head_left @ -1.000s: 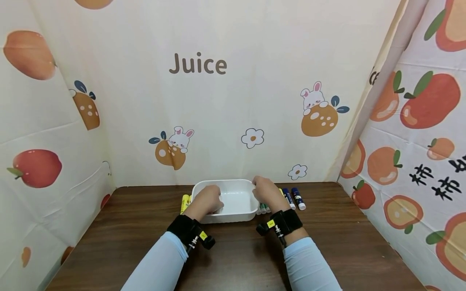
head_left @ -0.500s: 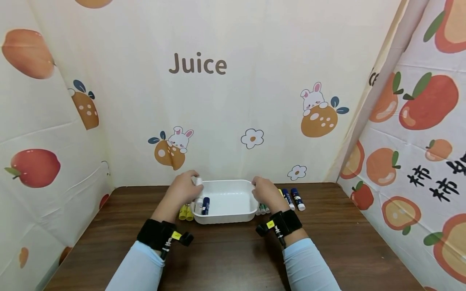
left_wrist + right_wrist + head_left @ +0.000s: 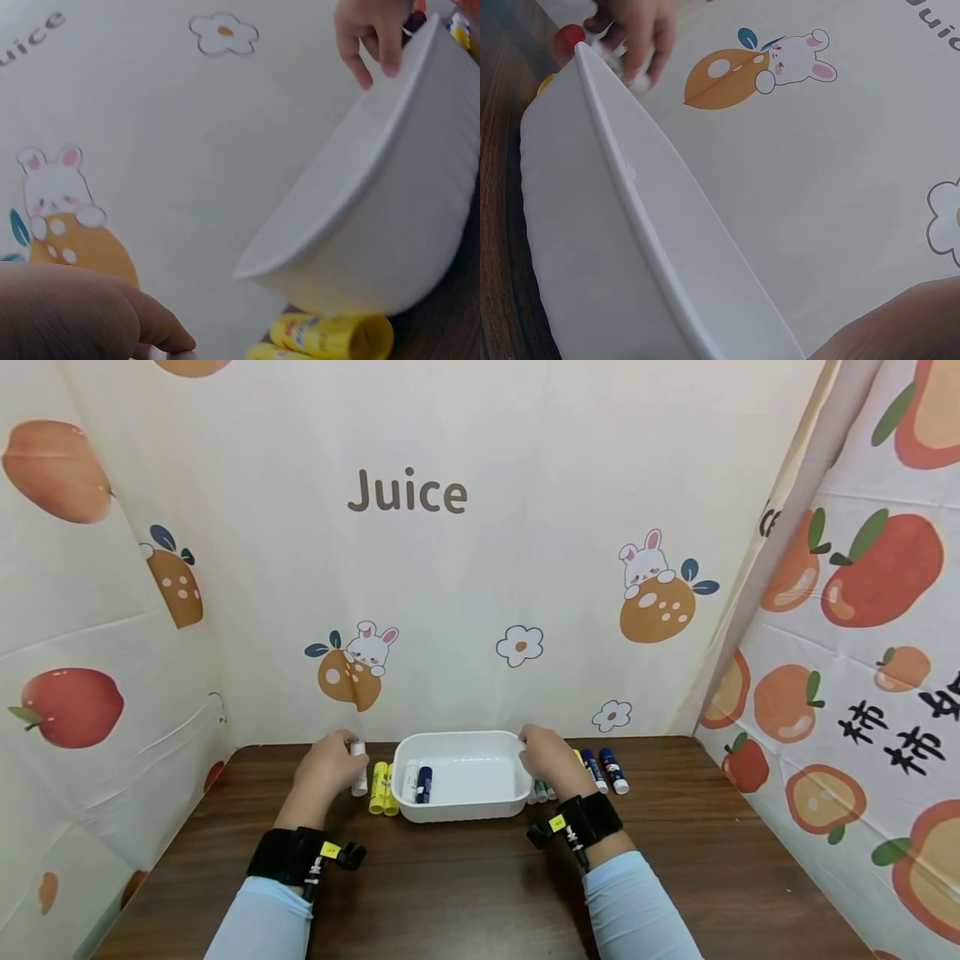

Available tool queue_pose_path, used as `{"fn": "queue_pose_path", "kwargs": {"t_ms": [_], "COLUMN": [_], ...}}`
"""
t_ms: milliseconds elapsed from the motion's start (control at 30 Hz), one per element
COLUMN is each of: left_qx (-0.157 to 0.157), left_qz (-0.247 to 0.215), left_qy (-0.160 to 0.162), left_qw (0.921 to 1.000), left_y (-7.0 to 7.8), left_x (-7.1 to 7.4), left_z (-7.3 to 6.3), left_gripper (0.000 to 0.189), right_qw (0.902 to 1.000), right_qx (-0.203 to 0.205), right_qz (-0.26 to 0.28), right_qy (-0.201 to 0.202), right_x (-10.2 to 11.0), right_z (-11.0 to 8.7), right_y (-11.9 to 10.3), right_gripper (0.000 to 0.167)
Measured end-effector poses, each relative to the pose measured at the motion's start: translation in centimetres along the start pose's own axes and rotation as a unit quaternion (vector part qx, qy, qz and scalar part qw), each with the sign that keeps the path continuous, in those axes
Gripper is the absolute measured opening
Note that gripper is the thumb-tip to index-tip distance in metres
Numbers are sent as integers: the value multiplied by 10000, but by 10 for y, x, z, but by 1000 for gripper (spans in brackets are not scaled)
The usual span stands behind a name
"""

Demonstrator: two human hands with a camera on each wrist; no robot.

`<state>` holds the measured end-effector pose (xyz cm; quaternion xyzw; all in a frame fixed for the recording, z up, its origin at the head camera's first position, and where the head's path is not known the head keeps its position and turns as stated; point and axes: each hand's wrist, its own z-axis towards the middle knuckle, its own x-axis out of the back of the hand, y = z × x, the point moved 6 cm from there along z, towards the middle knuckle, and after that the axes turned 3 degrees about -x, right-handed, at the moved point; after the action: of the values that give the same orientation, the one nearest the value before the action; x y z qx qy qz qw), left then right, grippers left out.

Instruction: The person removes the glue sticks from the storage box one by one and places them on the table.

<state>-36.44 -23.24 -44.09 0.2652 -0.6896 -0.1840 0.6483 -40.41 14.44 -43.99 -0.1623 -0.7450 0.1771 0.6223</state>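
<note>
My left hand holds a white glue stick at the table's left, beside two yellow glue sticks. In the left wrist view only its curled finger and a sliver of the white stick show at the bottom edge. A white glue stick and a dark blue glue stick lie together at the left end of the white plastic tray. My right hand grips the tray's right rim; in the left wrist view its fingers point down over the inside of the tray.
Right of the tray lie several green glue sticks, partly hidden by the right arm, and two dark blue glue sticks. A yellow one shows just past the right hand. A printed curtain rises behind the brown table.
My left hand was inside the tray, then lifted a white glue stick over the left rim and carried it left past the yellow ones. My right hand has stayed at the tray's rim.
</note>
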Motion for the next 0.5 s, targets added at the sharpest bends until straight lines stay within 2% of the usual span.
{"fn": "queue_pose_path", "kwargs": {"t_ms": [100, 233, 333, 500], "left_qx": [63, -28, -106, 11], "left_qz": [140, 299, 253, 55], "left_qy": [-239, -516, -682, -940], "left_qw": [9996, 9982, 9973, 9956], "left_y": [-12, -18, -17, -14], "left_x": [-12, -25, -30, -34], "left_z": [7, 13, 13, 11], "left_gripper": [61, 59, 58, 57], "right_qw": [10000, 10000, 10000, 10000], "right_qx": [14, -7, -15, -58], "right_qz": [-3, -6, -9, 32], "right_qy": [38, 48, 34, -1], "right_x": [1, 1, 0, -1], "right_z": [0, 1, 2, 3], "right_y": [0, 1, 1, 2], "right_gripper": [34, 34, 34, 33]}}
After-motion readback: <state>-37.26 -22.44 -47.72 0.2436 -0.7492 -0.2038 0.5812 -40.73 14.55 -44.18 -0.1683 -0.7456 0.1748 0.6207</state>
